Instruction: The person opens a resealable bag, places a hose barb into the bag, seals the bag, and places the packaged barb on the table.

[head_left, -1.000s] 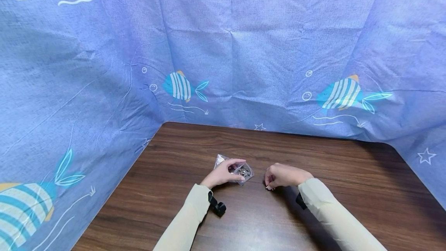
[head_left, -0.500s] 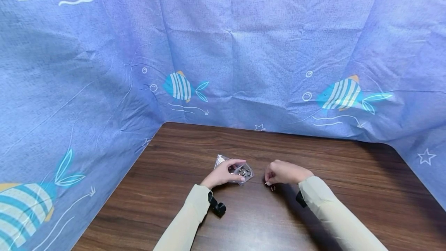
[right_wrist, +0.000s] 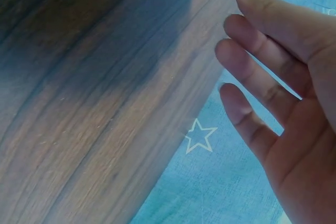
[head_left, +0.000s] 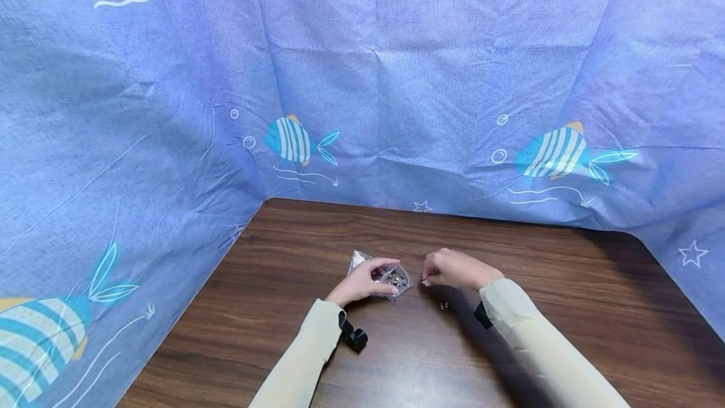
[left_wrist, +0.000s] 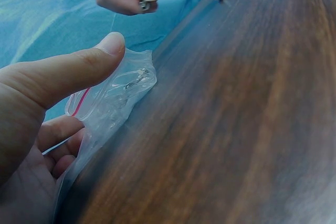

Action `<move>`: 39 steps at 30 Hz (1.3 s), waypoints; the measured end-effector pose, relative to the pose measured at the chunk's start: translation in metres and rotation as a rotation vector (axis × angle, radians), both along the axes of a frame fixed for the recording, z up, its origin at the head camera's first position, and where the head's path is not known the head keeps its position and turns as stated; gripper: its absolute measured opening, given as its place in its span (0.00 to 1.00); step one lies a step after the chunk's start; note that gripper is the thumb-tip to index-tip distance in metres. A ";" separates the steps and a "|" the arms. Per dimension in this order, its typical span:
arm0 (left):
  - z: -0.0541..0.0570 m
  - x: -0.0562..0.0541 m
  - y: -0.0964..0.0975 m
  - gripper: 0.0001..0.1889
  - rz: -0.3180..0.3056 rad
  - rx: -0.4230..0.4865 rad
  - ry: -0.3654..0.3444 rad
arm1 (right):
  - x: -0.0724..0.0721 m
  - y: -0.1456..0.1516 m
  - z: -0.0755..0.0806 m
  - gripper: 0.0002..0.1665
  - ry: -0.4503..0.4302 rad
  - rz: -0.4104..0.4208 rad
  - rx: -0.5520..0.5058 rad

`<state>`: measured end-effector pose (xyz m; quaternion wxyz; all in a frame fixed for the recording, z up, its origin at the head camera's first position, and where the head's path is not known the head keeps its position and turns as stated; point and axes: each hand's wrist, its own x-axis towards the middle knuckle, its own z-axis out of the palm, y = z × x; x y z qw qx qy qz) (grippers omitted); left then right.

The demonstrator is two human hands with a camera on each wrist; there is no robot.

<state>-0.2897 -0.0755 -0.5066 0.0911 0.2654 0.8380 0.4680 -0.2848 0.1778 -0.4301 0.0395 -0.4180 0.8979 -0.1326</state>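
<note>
My left hand (head_left: 362, 282) holds a clear zip bag (left_wrist: 113, 103), its thumb in front and fingers curled behind; a red line runs along the seal. Small silvery metal parts (head_left: 398, 279) lie inside the bag. Just right of its mouth, my right hand (head_left: 455, 268) pinches a small metal screw (left_wrist: 144, 5) between thumb and forefinger. In the right wrist view that screw is hidden behind the thumb, and the other fingers (right_wrist: 247, 106) are loosely bent. A few small screws (head_left: 444, 306) rest on the table below the right hand, one of them at the top of the right wrist view.
The brown wood-grain table (head_left: 317, 232) carries everything. Behind and to the left hangs a blue cloth (head_left: 396, 99) printed with fish, meeting the table's far and left edges. A black camera mount (head_left: 355, 337) sits at the left wrist.
My right hand has lifted off the table screws and moved left and away toward the bag, pinching a screw. The screws beneath it now show. My left hand and the bag have stayed put.
</note>
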 end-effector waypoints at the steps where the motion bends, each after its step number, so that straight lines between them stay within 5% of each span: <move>1: 0.000 0.000 0.000 0.32 -0.001 0.000 0.000 | 0.000 -0.001 0.001 0.03 0.012 0.003 -0.005; 16: 0.001 0.000 0.000 0.33 -0.007 -0.001 -0.010 | -0.004 -0.019 0.003 0.06 0.166 0.042 -0.070; 39: 0.001 0.000 0.001 0.32 0.006 -0.007 -0.009 | -0.006 -0.043 0.002 0.02 0.178 0.028 -0.056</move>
